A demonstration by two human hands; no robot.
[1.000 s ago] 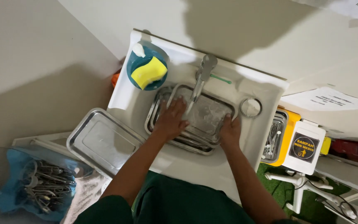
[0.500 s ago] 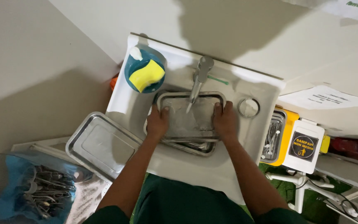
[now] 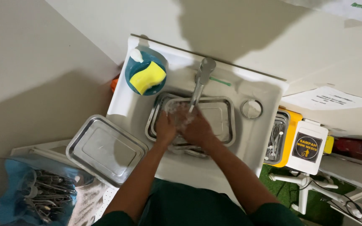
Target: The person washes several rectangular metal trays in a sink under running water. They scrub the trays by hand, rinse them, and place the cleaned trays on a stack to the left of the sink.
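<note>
Both of my hands are together in the white sink [image 3: 269,121], right under the steel tap [image 3: 202,79]. My left hand [image 3: 163,129] and my right hand [image 3: 197,129] touch each other, with water splashing over the fingers. They hover over stacked steel trays [image 3: 221,115] that lie in the basin. The splash hides the fingertips, so I cannot tell whether anything is held. Dark green sleeves cover my upper arms.
A blue bowl holding a yellow sponge [image 3: 147,77] sits on the sink's back left corner. A steel tray [image 3: 105,150] rests left of the sink, beside a blue cloth with several metal instruments [image 3: 34,194]. On the right stand a yellow container [image 3: 290,125] and a white box [image 3: 308,146].
My hands have let go of the tray's two ends and come together at the middle left, under the running tap.
</note>
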